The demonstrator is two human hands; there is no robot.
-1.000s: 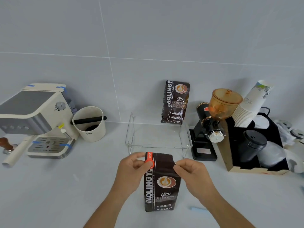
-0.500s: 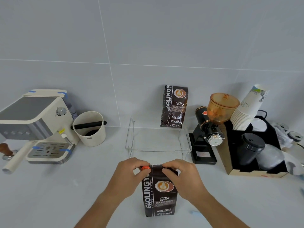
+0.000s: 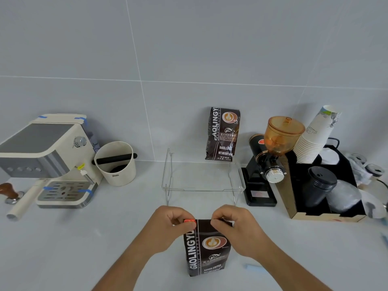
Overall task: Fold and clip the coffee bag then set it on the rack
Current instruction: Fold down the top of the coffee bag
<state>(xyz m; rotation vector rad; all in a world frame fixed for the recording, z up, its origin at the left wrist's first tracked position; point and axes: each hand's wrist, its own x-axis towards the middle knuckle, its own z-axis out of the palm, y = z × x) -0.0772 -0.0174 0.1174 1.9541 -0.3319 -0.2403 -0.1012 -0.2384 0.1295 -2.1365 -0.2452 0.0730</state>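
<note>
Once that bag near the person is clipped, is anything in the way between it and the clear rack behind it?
Nothing visible blocks it. The coffee bag stands on the counter just in front of the clear rack, with bare counter between them. A second bag already stands at the rack's back right, against the wall; the front and left of the shelf look free.

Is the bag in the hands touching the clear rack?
Apart. The head view shows bare counter between the held bag and the rack standing behind it.

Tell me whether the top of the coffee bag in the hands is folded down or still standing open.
Folded down. The coffee bag ends in a flat edge pinched between the left hand and right hand, an orange clip at its left corner.
</note>
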